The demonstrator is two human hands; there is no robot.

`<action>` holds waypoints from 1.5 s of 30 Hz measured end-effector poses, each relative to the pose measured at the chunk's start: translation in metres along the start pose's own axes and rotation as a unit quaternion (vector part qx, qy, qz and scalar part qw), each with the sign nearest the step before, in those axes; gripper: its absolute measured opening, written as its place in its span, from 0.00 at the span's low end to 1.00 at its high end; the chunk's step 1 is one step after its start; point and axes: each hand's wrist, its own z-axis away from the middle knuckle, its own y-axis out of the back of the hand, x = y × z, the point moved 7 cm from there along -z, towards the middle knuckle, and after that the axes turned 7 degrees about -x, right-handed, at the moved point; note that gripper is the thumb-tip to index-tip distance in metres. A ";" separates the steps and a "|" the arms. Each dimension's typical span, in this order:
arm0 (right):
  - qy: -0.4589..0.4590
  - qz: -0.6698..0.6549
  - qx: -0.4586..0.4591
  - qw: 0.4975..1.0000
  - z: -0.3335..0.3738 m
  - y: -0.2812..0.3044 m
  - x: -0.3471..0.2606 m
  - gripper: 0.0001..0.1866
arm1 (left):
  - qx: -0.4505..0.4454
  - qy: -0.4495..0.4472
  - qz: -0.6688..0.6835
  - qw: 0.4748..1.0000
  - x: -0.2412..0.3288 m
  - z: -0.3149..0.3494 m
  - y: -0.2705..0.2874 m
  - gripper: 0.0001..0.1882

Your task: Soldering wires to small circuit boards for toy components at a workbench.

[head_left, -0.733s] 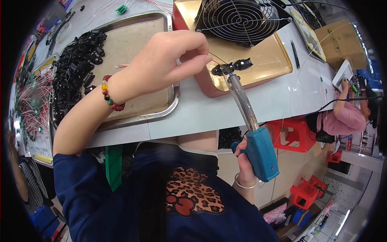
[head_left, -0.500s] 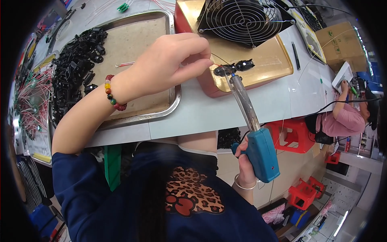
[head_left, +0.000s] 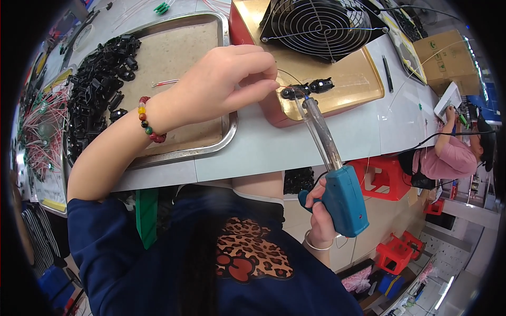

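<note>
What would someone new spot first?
Probably the blue gun-shaped tool in the right hand, its tip by small black parts on the gold-topped box. Next, the black fan at the back of that box, or the heap of black pieces in the metal tray on the left.

The left hand's [head_left: 226, 79] fingertips have sunk slightly toward the near edge of the gold-topped box [head_left: 358, 79]. The dark wire [head_left: 291, 75] bows in a rounder arc. Beyond the tabletop's [head_left: 237, 152] near edge, the soldering gun's [head_left: 346, 203] teal handle has swung slightly rightward.
</note>
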 end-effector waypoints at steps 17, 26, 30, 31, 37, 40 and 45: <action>0.018 -0.166 -0.020 0.986 -0.006 -0.002 0.001 0.27 | 0.009 0.024 0.033 0.999 -0.003 0.002 0.000 0.05; 0.027 -0.063 0.029 0.997 -0.004 -0.004 -0.006 0.26 | 0.009 0.016 0.014 1.000 0.000 0.002 -0.003 0.05; 0.047 -0.001 0.030 0.998 0.004 0.007 0.006 0.26 | 0.010 0.009 0.010 1.000 0.000 0.003 -0.004 0.05; 0.032 0.002 0.039 0.999 0.004 0.008 0.006 0.23 | 0.012 0.007 0.007 1.000 0.000 0.002 -0.004 0.05; 0.031 0.067 0.048 0.996 -0.001 0.006 0.000 0.17 | 0.015 0.006 0.003 1.000 0.000 0.002 -0.004 0.05; 0.027 0.092 0.049 0.994 -0.002 0.007 -0.001 0.16 | 0.015 0.006 0.004 1.000 -0.001 0.003 -0.004 0.05; 0.026 0.097 0.040 0.994 -0.002 0.005 -0.003 0.15 | 0.015 0.003 0.004 1.000 0.000 0.002 -0.004 0.05</action>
